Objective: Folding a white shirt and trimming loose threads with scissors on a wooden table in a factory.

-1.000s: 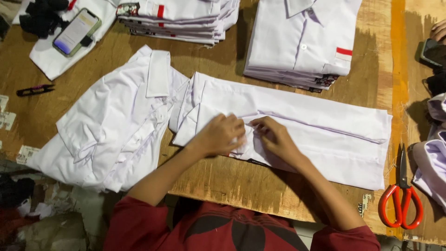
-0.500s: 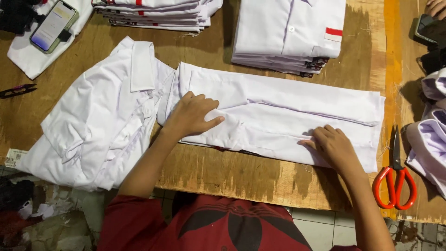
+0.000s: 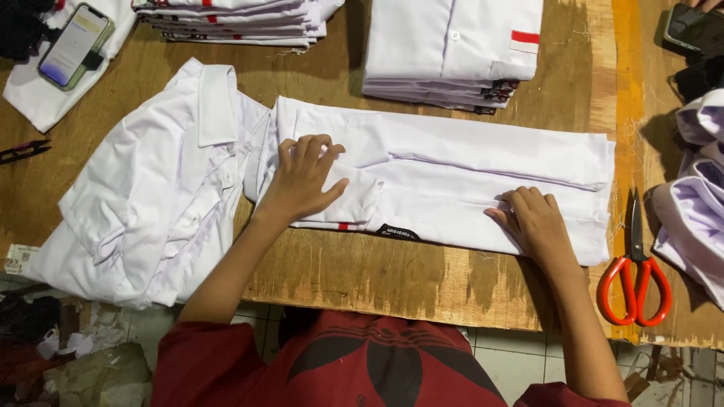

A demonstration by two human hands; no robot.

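Note:
A white shirt (image 3: 467, 169) lies folded into a long strip across the wooden table (image 3: 339, 271). My left hand (image 3: 302, 177) rests flat on its left end, fingers spread over the folded sleeve. My right hand (image 3: 532, 218) presses flat on the lower right part of the strip, near its front edge. Neither hand grips anything. A small black label and a red tab show at the strip's lower edge between my hands.
An unfolded pile of white shirts (image 3: 151, 196) lies to the left. Two stacks of folded shirts (image 3: 452, 53) (image 3: 241, 19) sit at the back. Red-handled scissors (image 3: 635, 264) lie at the right, more white cloth (image 3: 697, 203) beyond. A phone (image 3: 75, 44) rests far left.
My hands moved apart from the middle of the shirt, the right one sliding toward the right end, smoothing the strip. The left hand shifted slightly right onto the folded sleeve.

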